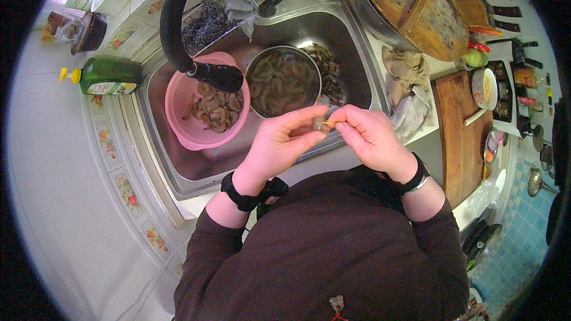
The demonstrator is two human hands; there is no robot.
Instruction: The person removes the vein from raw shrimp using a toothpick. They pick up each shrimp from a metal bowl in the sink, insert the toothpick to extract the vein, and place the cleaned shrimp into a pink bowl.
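Observation:
Between the thumb and fingers of my left hand (285,136) is a shrimp (318,123), small and partly hidden by the fingers. My right hand (370,133) pinches a thin wooden toothpick (330,122), its tip at the shrimp. Both hands are over the front edge of the steel sink (200,171). Just beyond them stands a round metal bowl (321,76) of raw shrimp in water. To its left a pink plastic basin (180,129) holds more shrimp. A pile of dark shrimp scraps (328,73) lies on the sink floor right of the bowl.
A black faucet hose (171,22) arches over the pink basin. Green dish soap (111,71) stands left of the sink. On the right are cloths (410,107), a large pot with a wooden lid (428,22), a cutting board (459,142) and a white handled bowl (484,89).

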